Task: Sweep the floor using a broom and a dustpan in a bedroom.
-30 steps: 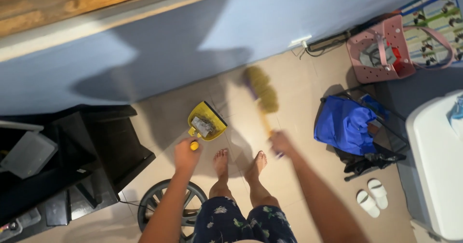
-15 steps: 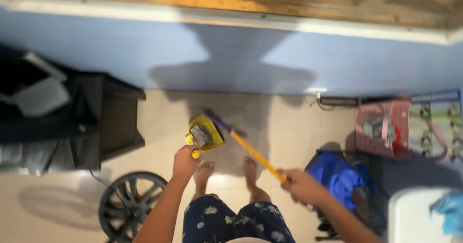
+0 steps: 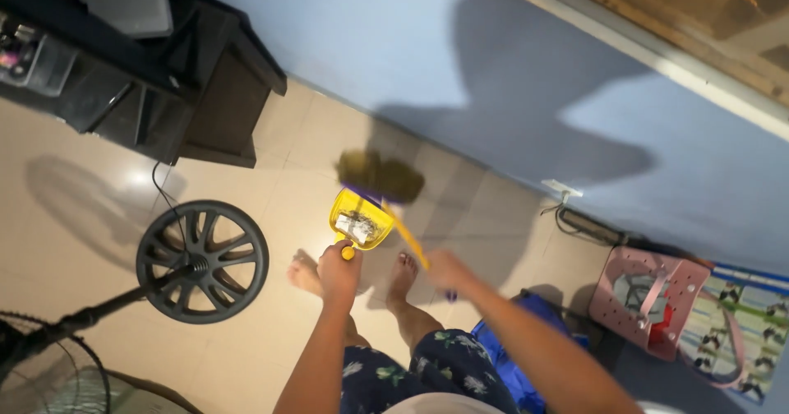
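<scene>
1. Yellow plastic makes up the dustpan [image 3: 361, 219], which sits low over the pale floor tiles [image 3: 255, 175], just in front of the person's bare feet [image 3: 306, 272].
2. It is a small scoop with a short yellow handle, and its open mouth points toward the blue wall [image 3: 394, 44].
3. Inside the scoop lies a little heap of grey and white bits.
4. The left hand [image 3: 340, 271] is shut in a fist around the handle of the dustpan.
5. The right hand [image 3: 448, 270] is closed around the thin yellow stick of the broom [image 3: 380, 176].
6. The broom has a bushy olive-green head with a purple band where it meets the stick.
7. Its head looks blurry and sits right at the far edge of the dustpan, touching or almost touching it; I cannot tell which.
8. The stick slants from the right hand across the corner of the scoop.
9. A round dark fan base [image 3: 202, 261] stands on the floor to the left, near the left foot.
10. A black shelf unit [image 3: 164, 69] stands by the wall at the upper left.
11. A pink basket [image 3: 651, 300] and a blue bag [image 3: 514, 365] sit on the right.
</scene>
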